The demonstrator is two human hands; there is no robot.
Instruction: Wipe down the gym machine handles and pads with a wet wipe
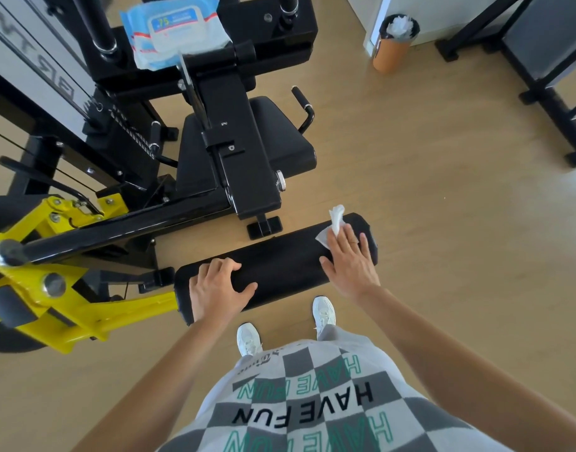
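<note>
A black roller pad (280,259) on the gym machine lies crosswise in front of me, joined at its left end to a yellow arm (84,305). My left hand (216,288) grips the pad's left end, fingers curled over the top and thumb along the near side. My right hand (350,259) lies flat with straight fingers on the pad's right part, pressing a white wet wipe (333,226) against it. The wipe sticks out beyond my fingertips. Farther off sit the black seat pad (276,125) and two small black handles (301,97) (154,135).
A blue-and-white wet wipe pack (172,31) rests on the machine's black frame (244,158) at the top. An orange bin (394,44) with used wipes stands on the wooden floor at upper right, beside a black bench (541,50). My white shoes (324,313) stand just below the roller pad.
</note>
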